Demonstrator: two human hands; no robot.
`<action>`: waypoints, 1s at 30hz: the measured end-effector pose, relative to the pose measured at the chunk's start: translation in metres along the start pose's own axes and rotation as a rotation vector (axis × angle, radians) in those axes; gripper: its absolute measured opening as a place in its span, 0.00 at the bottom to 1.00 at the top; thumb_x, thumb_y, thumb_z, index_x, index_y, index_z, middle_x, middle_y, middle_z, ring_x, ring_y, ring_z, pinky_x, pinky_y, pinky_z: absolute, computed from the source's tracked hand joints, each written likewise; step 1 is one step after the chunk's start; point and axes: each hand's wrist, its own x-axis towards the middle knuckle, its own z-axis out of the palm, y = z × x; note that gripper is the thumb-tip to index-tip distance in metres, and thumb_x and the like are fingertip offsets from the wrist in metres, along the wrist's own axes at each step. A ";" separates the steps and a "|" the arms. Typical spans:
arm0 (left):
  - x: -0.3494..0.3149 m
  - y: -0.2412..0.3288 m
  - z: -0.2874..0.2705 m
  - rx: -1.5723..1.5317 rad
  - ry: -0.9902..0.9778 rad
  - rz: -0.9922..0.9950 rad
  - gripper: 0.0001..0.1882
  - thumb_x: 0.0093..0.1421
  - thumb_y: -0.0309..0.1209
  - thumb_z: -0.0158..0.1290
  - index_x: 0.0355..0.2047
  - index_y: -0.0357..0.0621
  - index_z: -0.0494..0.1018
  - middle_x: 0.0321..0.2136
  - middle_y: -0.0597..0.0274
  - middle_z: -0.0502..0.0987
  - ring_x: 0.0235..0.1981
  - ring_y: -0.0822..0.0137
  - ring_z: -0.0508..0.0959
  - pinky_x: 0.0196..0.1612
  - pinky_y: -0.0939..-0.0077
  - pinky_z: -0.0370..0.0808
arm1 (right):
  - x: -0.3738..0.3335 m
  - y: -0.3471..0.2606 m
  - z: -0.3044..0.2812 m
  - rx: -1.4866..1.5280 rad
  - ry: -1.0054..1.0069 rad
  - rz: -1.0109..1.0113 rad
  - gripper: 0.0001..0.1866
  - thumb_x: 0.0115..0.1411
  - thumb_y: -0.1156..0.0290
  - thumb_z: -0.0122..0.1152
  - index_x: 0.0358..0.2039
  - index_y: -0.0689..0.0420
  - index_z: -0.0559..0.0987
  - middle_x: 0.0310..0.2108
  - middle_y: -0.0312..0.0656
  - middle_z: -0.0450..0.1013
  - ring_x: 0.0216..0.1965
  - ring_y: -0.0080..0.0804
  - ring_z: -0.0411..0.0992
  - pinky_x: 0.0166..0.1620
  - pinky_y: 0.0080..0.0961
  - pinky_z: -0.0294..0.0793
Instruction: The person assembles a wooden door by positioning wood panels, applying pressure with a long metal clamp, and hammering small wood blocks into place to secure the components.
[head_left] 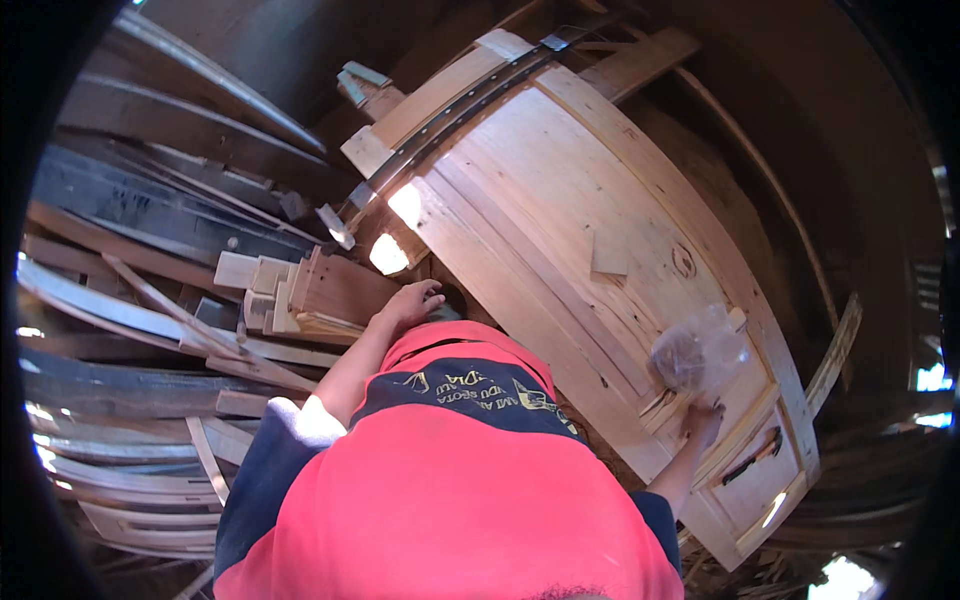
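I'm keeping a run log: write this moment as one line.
left hand: beside brown board; right hand: by plastic bag; bag: on wooden door

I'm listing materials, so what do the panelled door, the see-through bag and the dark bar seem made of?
Panelled door: wood, pale and seemingly unpainted, with grain and knots; a clear coat is possible.
See-through bag: probably thin plastic, clear and glossy, given its creases and glints.
Dark bar: likely metal, perhaps painted, from its rigid look and row of spots.
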 end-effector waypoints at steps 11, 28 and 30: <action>-0.011 -0.114 -0.033 -0.125 0.156 -0.156 0.25 0.65 0.49 0.54 0.54 0.43 0.75 0.46 0.47 0.81 0.49 0.50 0.80 0.53 0.60 0.75 | -0.112 -0.170 0.045 0.371 0.044 -0.344 0.46 0.48 0.47 0.70 0.62 0.58 0.64 0.39 0.49 0.79 0.35 0.46 0.80 0.41 0.41 0.79; 0.040 -0.088 -0.165 -0.606 -0.060 0.040 0.24 0.66 0.43 0.54 0.57 0.42 0.73 0.48 0.56 0.81 0.44 0.64 0.78 0.53 0.67 0.74 | -0.256 -0.590 -0.042 0.143 0.135 -0.837 0.33 0.58 0.38 0.62 0.46 0.57 0.70 0.32 0.55 0.79 0.37 0.60 0.78 0.40 0.54 0.76; 0.049 -0.058 -0.182 -0.524 -0.054 0.043 0.26 0.66 0.43 0.55 0.59 0.41 0.72 0.51 0.54 0.79 0.47 0.62 0.78 0.54 0.66 0.74 | -0.263 -0.601 -0.026 0.168 -0.022 -0.865 0.31 0.59 0.40 0.62 0.47 0.55 0.72 0.34 0.53 0.79 0.38 0.57 0.79 0.40 0.51 0.76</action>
